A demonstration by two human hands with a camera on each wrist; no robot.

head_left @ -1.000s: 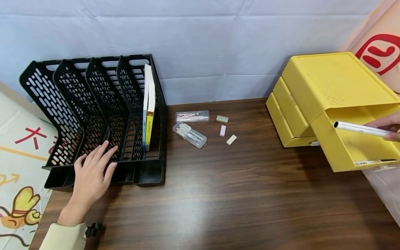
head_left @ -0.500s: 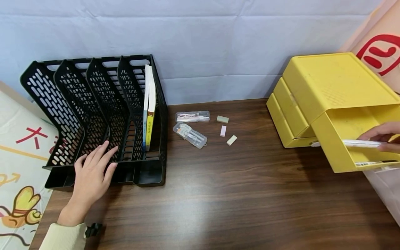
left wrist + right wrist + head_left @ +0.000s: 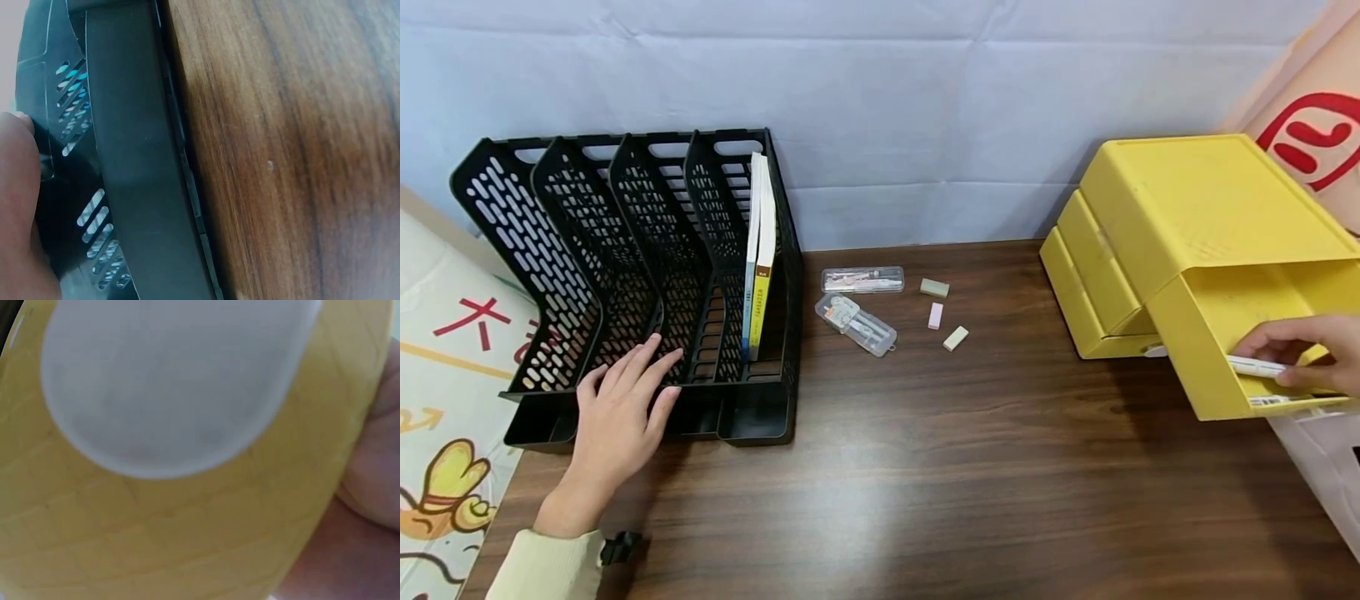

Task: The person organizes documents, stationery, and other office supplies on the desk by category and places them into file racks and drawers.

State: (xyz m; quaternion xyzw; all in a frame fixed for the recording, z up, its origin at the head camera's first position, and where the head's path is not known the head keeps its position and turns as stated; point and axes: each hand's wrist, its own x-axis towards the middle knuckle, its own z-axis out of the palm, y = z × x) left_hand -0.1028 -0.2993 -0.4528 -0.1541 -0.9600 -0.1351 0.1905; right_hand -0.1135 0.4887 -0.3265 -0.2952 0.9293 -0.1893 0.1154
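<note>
Lowered since a second ago, a white pen (image 3: 1255, 367) is pinched by the right grip (image 3: 1330, 343) inside a yellow drawer (image 3: 1193, 350); clear cases (image 3: 862, 281) and blocky erasers (image 3: 956, 337) dot the wood-grained worktop (image 3: 970, 467), left grip (image 3: 617, 408) relaxed over a latticed rack (image 3: 647, 217).

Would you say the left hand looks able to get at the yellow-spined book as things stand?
Probably yes: the left hand seems to hold nothing and lies at the black rack; a divider stands between, but the yellow-spined book faces the open front.
</note>
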